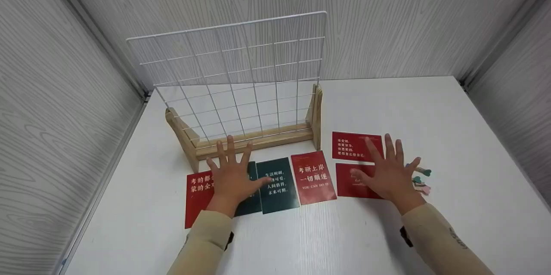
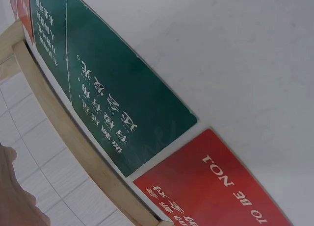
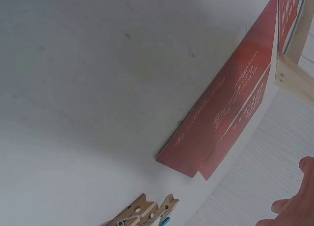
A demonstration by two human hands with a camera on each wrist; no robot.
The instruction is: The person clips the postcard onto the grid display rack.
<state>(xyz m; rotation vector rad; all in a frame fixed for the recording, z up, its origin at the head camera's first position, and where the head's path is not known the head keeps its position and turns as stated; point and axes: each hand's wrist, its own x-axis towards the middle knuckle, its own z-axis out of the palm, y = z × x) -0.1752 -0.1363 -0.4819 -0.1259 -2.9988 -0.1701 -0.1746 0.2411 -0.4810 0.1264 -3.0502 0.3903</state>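
Both hands are held over the table with fingers spread, gripping nothing. My left hand [image 1: 234, 178] hovers above a red card [image 1: 196, 206] and a dark green card [image 1: 252, 205]; its thumb overlaps a second green card [image 1: 280, 186]. In the left wrist view, green cards [image 2: 117, 88] and a red card [image 2: 216, 187] lettered "TO BE NO.1" lie flat below. My right hand [image 1: 391, 178] is over two red cards, an upper one [image 1: 348, 146] and a lower one [image 1: 351, 184], partly covering both. Between the hands lies another red card [image 1: 313, 178] with white writing.
Behind the cards stands a white wire grid [image 1: 241, 68] in a wooden base [image 1: 258, 139]. Small wooden clothespins [image 3: 142, 211], some with coloured shapes, lie right of the right hand. Pale wood-grain panels [image 1: 387, 21] wall in the white table [image 1: 301, 245].
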